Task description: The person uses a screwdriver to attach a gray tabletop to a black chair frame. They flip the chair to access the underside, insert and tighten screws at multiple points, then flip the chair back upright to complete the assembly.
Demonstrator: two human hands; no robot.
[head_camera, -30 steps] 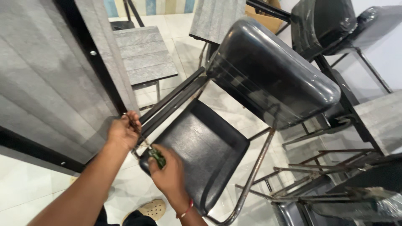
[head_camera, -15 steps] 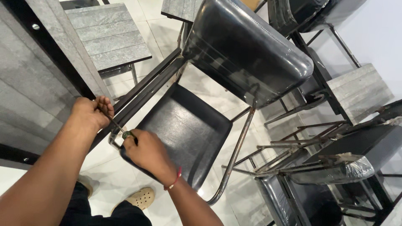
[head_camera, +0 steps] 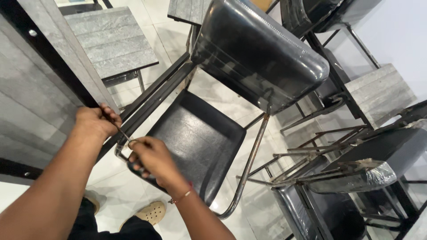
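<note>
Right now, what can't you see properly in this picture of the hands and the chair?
- Tool in the right hand: the head view shows only its thin shaft; fingers hide the handle.
- Shaft tip: hidden by the left hand.
- Chair front leg: cut off behind the right arm.
- Stacked chairs: cropped by the right edge.

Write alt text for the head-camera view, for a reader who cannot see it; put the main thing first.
Two hands work at the front corner of a black chair: the left hand grips the metal frame while the right hand holds a screwdriver against it. More black chairs and grey tables stand around on a pale tiled floor.
</note>
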